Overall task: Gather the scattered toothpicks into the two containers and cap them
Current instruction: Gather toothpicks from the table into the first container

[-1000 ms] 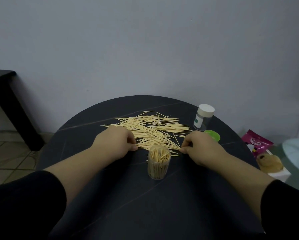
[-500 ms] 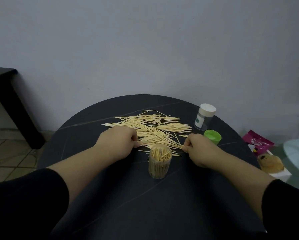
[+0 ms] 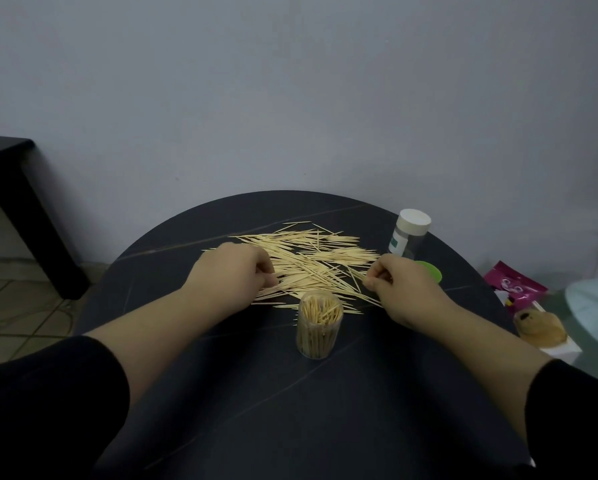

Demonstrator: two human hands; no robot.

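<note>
Both hands have edged slightly farther into the scattered toothpicks (image 3: 311, 258) on the counter (image 3: 256, 393). The left hand (image 3: 228, 271) curls its fingers around sticks at the pile's left edge, and the right hand (image 3: 405, 289) pinches a few at its right. An open container (image 3: 319, 323), nearly full, stands just in front.

text: none legible | capped jar (image 3: 409, 237) label: blurred | pink packet (image 3: 514, 288) print: blurred

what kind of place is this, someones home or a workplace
Most likely a room in a home: a small round dark table against a plain wall, a tiled floor, and a pink snack packet with a small bear-shaped thing on the surface beside it.
</note>
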